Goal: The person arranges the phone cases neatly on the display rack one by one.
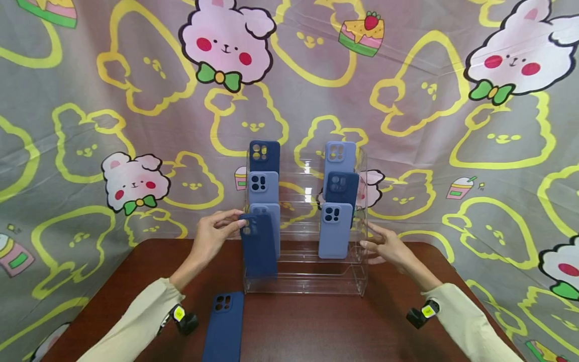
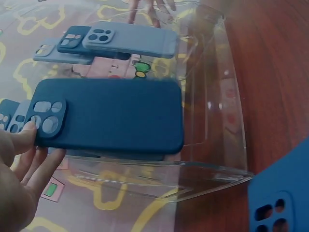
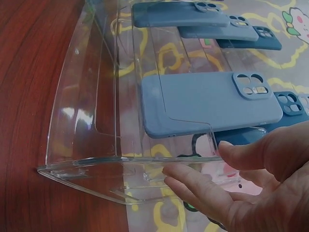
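My left hand (image 1: 211,236) pinches a dark blue phone case (image 1: 259,246) by its top left corner, at the camera-hole end. That case is upright at the left front of a clear stepped display rack (image 1: 304,286), partly covering a light blue case (image 1: 276,229) behind it. In the left wrist view, the thumb lies by the camera holes of the held dark case (image 2: 120,116). My right hand (image 1: 384,245) is at the rack's right side, fingers extended beside the clear side panel (image 3: 82,96); whether they touch it I cannot tell. It holds nothing.
Another dark blue case (image 1: 224,327) lies on the brown table (image 1: 307,332) at front left. Behind, the rack's left column has a dark case (image 1: 271,157) and a light one (image 1: 270,186). The right column holds light (image 1: 335,236), dark (image 1: 348,188) and light (image 1: 346,157) cases. A patterned cloth (image 1: 316,105) hangs behind.
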{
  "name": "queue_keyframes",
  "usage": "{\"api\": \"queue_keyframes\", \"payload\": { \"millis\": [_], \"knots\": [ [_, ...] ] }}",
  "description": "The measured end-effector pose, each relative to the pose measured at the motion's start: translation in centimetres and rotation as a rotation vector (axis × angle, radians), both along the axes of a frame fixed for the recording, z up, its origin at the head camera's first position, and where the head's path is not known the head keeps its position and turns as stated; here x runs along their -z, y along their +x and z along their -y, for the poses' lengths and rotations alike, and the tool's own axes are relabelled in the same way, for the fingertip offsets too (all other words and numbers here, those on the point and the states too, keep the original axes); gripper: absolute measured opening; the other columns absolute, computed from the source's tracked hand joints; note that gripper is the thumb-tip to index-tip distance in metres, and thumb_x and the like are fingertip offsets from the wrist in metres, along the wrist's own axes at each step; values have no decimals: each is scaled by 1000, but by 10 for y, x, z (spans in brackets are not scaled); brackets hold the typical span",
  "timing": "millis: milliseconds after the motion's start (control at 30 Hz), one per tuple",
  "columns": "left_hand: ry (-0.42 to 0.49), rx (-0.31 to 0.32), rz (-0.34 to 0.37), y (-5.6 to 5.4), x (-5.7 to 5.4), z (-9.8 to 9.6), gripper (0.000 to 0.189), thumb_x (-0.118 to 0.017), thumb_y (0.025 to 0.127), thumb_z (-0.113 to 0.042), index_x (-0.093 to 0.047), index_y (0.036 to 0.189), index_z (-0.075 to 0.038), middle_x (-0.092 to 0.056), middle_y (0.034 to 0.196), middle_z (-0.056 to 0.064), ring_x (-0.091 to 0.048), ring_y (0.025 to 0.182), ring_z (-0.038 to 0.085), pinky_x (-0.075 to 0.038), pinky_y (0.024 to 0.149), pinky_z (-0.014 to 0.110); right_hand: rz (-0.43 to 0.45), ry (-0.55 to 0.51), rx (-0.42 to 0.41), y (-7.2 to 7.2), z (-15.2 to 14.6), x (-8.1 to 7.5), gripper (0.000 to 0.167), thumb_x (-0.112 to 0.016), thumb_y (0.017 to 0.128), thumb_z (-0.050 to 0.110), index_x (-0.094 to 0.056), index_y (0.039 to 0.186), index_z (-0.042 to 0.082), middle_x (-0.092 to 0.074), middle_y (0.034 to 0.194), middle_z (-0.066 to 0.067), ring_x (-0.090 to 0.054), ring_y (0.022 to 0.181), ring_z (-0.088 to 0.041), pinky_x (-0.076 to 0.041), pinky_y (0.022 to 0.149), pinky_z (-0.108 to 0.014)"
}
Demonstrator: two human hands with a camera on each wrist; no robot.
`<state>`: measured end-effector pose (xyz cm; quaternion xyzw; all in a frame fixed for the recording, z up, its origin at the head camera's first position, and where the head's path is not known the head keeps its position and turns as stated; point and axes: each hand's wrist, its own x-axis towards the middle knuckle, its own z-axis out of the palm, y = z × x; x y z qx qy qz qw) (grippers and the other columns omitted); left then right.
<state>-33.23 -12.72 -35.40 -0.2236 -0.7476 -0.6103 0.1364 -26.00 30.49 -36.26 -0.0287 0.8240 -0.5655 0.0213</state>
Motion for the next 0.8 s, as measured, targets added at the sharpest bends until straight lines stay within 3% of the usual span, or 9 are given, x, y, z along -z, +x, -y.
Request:
{"api": "queue_keyframes", "payload": {
  "millis": [100, 167, 333, 433, 633, 800],
  "knots": [
    [-20, -27, -37, 0, -4, 0, 30, -79, 95, -11, -76, 122, 2, -70, 110, 23, -71, 90, 1, -69, 79, 29, -3, 1, -1, 0, 0, 1, 73, -55, 107, 2, -14, 167, 4, -33, 153, -48, -71, 109, -39, -66, 86, -55],
    [-16, -13, -21, 0, -1, -1, 31, -79, 95, -11, -76, 122, 2, -70, 111, 23, -72, 91, 1, -68, 79, 27, -4, 2, 1, 0, 0, 1, 73, -55, 107, 2, -15, 167, 4, -34, 152, -48, -72, 107, -37, -67, 86, -54],
    [-3, 43, 67, 5, 19, -1, 30, -79, 94, -9, -75, 122, 4, -71, 113, 25, -73, 90, 5, -69, 81, 31, -2, 5, 9, 0, 0, 2, 73, -56, 107, 2, -15, 167, 4, -36, 152, -47, -72, 107, -38, -67, 86, -54],
    [-14, 47, 74, 7, 30, -2, 29, -80, 93, -7, -76, 120, 2, -72, 111, 24, -73, 89, 7, -69, 80, 35, -2, 9, 5, 0, 0, 2, 72, -55, 107, 2, -16, 167, 4, -35, 153, -47, -71, 109, -40, -67, 86, -54],
    [-56, 10, -66, 8, 39, -7, 25, -82, 90, -6, -78, 114, -2, -73, 99, 18, -76, 83, 23, -70, 72, 41, -15, 0, -1, 0, 1, 1, 72, -56, 107, 2, -16, 167, 4, -34, 154, -46, -73, 106, -37, -67, 85, -53],
    [-178, -105, -232, 6, 47, -9, 23, -86, 86, -9, -81, 109, -8, -75, 95, 7, -73, 83, 23, -67, 69, 36, -14, -10, 4, -1, 1, 2, 72, -56, 107, 1, -16, 167, 5, -35, 155, -45, -72, 107, -38, -67, 86, -52]
  ]
}}
